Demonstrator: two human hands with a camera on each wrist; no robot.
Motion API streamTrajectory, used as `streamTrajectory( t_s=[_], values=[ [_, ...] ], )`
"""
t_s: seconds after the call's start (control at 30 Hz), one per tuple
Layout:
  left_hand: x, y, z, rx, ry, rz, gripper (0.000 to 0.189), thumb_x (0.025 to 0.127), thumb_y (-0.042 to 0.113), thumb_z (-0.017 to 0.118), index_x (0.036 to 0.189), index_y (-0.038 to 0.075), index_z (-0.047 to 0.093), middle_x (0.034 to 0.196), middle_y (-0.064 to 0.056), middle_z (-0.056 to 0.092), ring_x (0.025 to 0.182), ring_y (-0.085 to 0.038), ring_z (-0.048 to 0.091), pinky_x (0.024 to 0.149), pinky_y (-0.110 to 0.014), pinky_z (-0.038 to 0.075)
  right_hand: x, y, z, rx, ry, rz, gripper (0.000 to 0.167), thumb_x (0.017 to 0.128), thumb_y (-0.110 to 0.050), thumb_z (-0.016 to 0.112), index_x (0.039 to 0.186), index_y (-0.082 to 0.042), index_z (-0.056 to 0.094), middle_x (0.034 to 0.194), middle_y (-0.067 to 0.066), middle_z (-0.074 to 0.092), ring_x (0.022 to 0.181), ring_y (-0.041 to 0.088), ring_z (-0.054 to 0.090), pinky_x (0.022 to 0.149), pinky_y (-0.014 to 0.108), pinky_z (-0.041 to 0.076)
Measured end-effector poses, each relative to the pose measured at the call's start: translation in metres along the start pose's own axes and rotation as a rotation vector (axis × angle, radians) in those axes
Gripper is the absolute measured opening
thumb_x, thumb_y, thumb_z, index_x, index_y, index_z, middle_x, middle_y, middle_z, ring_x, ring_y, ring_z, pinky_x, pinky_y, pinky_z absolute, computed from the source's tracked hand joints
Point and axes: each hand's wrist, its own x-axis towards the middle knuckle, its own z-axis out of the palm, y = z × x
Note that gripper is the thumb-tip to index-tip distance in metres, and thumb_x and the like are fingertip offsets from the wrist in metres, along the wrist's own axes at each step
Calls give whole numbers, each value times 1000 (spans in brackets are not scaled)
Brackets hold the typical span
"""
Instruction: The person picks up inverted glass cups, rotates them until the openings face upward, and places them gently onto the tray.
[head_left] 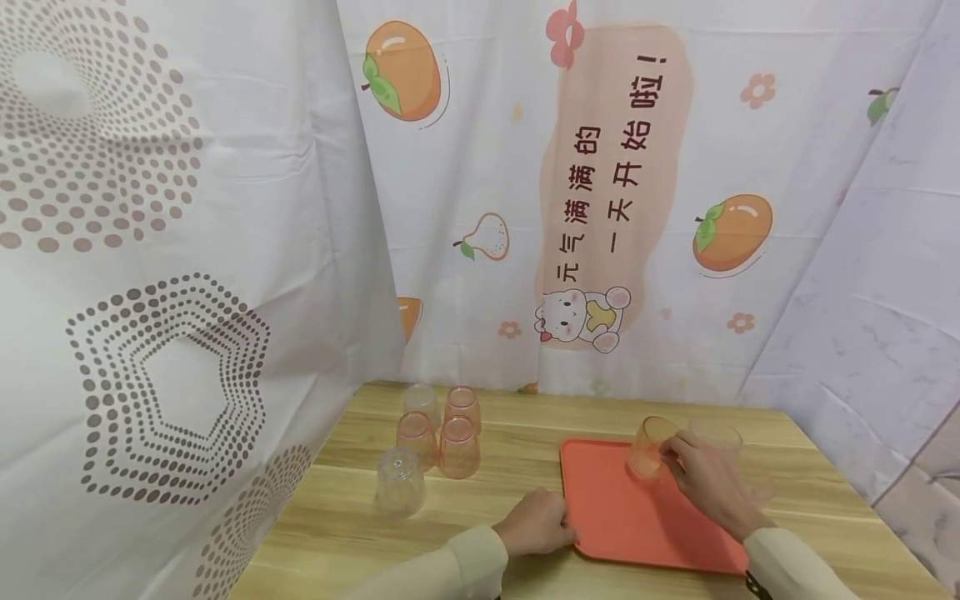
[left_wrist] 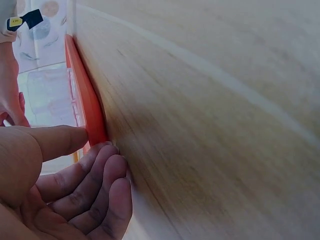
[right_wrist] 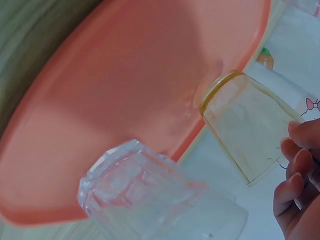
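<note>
My left hand (head_left: pixel 535 523) pinches the left edge of a red tray (head_left: pixel 622 521), thumb on top and fingers curled underneath in the left wrist view. With fingertips at its rim, my right hand (head_left: pixel 708 479) holds an amber glass (head_left: pixel 645 454) at the tray's back edge. The glass tilts, its thick base (right_wrist: pixel 212 95) toward the tray in the right wrist view; I cannot tell whether they touch. A clear faceted glass (right_wrist: pixel 145 192) stands near the tray's right end, partly behind the right hand in the head view.
At the table's left, pink glasses (head_left: pixel 459 454) and clear glasses (head_left: pixel 400 487) stand in a group, the front clear one upside down. A patterned curtain (head_left: pixel 480 333) hangs behind the wood-grain table (head_left: pixel 337 533), and another curtain (head_left: pixel 187 250) borders its left.
</note>
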Motion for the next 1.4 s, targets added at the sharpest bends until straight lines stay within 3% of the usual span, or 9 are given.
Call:
streamTrajectory(
  t_s=[0.3,0.63,1.17,1.4],
  values=[
    [0,0,1,0,-14,-23,57,87,29,82,48,20,41,41,15,28,36,2,22,37,-18,21,-2,9,5,-38,2,3,30,64,7,87,81,-9,69,78,-5,61,58,13,58,47,28,43],
    [-2,3,0,5,-15,-39,53,86,28,82,48,19,46,42,15,31,38,1,25,38,-19,25,0,15,8,-54,-48,1,26,68,2,87,82,-12,70,79,-9,57,57,9,56,46,29,42],
    [0,2,1,9,-29,-49,51,87,30,83,49,18,50,42,15,34,38,1,27,38,-18,26,1,21,13,-67,-22,-33,22,70,1,85,84,-9,71,79,-5,56,52,8,53,42,27,38],
    [0,2,-1,11,-29,-35,51,87,30,83,50,18,49,42,16,33,38,2,26,38,-18,25,4,18,12,-72,-36,1,24,69,2,86,84,-9,71,78,-3,56,52,9,52,42,27,38]
  ],
)
